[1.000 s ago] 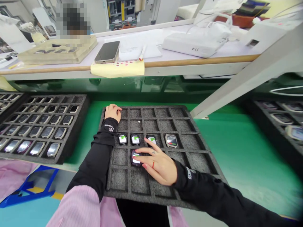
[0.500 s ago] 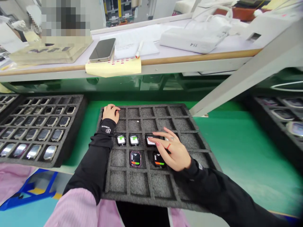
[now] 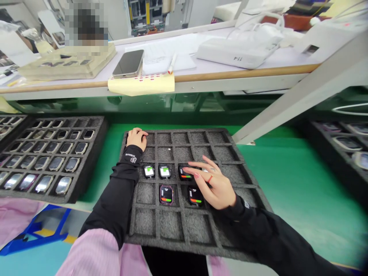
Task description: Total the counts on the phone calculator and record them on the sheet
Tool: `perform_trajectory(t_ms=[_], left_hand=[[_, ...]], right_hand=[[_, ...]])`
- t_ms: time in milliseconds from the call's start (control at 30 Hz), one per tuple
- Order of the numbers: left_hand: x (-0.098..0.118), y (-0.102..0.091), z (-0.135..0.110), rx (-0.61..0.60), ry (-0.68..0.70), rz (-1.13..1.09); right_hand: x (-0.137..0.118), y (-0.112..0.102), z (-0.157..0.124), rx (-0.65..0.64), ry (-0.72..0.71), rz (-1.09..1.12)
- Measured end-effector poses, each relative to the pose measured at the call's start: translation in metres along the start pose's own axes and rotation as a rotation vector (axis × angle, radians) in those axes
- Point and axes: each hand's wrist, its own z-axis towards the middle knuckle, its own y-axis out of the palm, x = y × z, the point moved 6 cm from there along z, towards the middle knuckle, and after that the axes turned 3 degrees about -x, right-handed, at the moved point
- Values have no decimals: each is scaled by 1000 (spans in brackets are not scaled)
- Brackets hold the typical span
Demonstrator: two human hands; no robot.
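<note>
A dark grey foam tray [image 3: 169,245] with square compartments lies in front of me. My left hand [image 3: 137,139] is at its far left corner, fingers bent over the edge. My right hand [image 3: 215,184] is over the middle, empty, fingers apart, its index fingertip at the screen of a smartwatch [image 3: 184,172]. That screen is dark with a red and green bar. Nearer me lie a similar smartwatch [image 3: 195,196] and a purple-cased smartwatch [image 3: 166,194]. Two smartwatches, one [image 3: 148,171] beside the other [image 3: 165,171], show white and green screens. My right hand hides some compartments.
Another foam tray [image 3: 83,168] full of watches stands left, and one more [image 3: 324,149] right. A slanted metal post [image 3: 276,103] rises beyond my tray. The shelf above holds a phone [image 3: 128,63], a marker [image 3: 172,64] and a white power strip [image 3: 227,53]. A blurred person is behind.
The screen under my right index finger has switched from white to dark with a red and green bar. My hands keep nearly the same places; the whole view has shifted slightly.
</note>
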Motion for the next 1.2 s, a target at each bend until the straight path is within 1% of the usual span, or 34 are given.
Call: perform_trajectory(t_ms=[100,233,333,467,533,733,900,1033,1200], left_hand=[[0,0,-1,13,-2,-1],[-2,0,-1,35,5,2],[-4,2,0,31,19,4],[-9,4,3,11,35,1],[-10,5,4,11,34,-2],[-10,6,3,21,22,-15],[-9,4,2,32,7,-22],[-7,1,1,27,3,-23],[-7,1,1,15,1,-28]], right_hand=[[-8,9,6,-67,-43,27],[-20,30,16,-194,-95,65],[-26,43,23,-226,-138,91],[-28,53,26,-269,-136,85],[-27,54,26,-278,-131,83],[-23,46,26,-208,-129,112],[-32,50,33,-223,-144,118],[-41,48,41,-200,-184,101],[-35,46,36,-165,-176,70]])
